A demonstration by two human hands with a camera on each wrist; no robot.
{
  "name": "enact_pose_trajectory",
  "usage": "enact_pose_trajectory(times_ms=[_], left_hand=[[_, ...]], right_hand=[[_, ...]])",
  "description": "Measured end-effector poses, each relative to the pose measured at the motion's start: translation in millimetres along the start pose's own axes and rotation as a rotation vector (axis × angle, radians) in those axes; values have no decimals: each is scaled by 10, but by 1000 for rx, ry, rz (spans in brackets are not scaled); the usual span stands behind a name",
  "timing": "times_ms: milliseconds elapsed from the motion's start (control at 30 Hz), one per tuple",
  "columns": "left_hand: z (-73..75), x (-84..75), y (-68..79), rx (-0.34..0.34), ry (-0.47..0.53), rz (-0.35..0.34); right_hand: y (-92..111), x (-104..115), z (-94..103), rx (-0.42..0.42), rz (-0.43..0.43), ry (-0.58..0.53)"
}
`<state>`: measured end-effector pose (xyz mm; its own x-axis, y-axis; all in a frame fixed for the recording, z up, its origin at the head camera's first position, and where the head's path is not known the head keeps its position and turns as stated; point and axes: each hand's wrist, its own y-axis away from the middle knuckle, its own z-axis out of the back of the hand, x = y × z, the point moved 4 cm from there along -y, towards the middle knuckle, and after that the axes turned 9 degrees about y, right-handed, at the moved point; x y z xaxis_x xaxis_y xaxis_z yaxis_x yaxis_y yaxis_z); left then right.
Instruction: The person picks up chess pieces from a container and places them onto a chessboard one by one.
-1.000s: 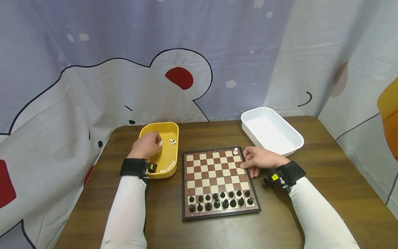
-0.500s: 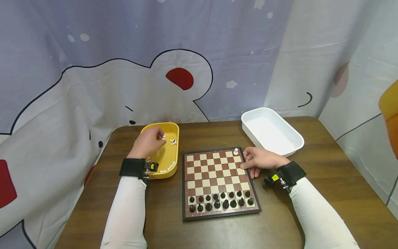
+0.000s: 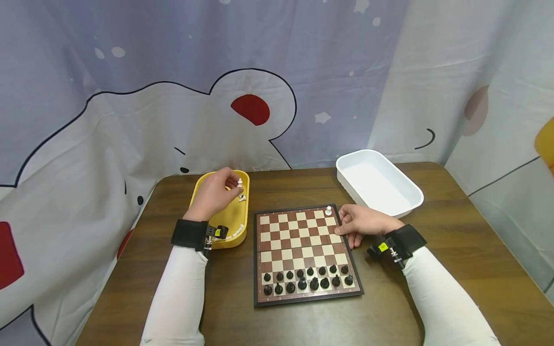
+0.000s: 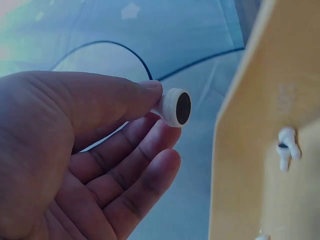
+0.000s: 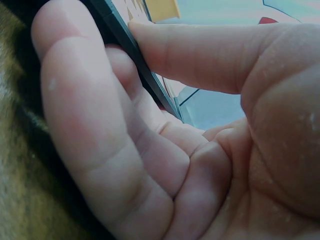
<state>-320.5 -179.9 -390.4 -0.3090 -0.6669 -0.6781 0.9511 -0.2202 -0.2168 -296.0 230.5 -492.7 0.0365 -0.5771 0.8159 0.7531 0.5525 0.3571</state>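
Chessboard (image 3: 298,240) first: I see it lying flat mid-table, its near edge slanting slightly away toward the right, with a strip of wooden tabletop (image 3: 277,327) between that edge and the bottom of my head view. White sleeves (image 3: 175,298) flank it left and right. Black chess pieces (image 3: 301,283) stand in two rows of eight along its near side. Beyond them the squares give me room across the fold seam to the far edge, where one white rook-like piece (image 3: 328,210) stands in the far right corner.

My right hand (image 3: 365,219) is clamped on the board's right edge, thumb on top, the other fingers curled beside the dark frame.

A lane of wood separates the board from the yellow tray (image 3: 247,206) on the left, whose raised wall bounds that side. Loose white pieces (image 3: 236,231) lie in a line inside its near right part, and a small cluster (image 3: 242,197) lies farther in. My left hand (image 3: 215,194) reaches over the tray, thumb and finger pinched on a white chess piece (image 3: 240,182) above its far right part; a dark disc shows on the base.

Far right, the white tray (image 3: 376,182) sits just past the right hand. A printed cloth (image 3: 130,144) hangs behind the table.
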Motion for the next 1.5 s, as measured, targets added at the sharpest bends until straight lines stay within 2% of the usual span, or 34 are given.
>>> enact_pose_trajectory(times_ms=[567,800,967,1133,1500], left_hand=[[-230,-437,60,-13,101,-166],[-373,-574,88,-6,99,-257],[-495,-644,98,19,96,-250],[-643,-680,114,56,50,-233],[-898,-734,136,112,2,-245]], right_hand=[[-13,-30,5,-3,0,-2],[-9,-32,5,-3,10,2],[-3,-19,7,-4,6,4],[-12,-10,4,3,6,0],[-4,-17,5,-1,5,-8]])
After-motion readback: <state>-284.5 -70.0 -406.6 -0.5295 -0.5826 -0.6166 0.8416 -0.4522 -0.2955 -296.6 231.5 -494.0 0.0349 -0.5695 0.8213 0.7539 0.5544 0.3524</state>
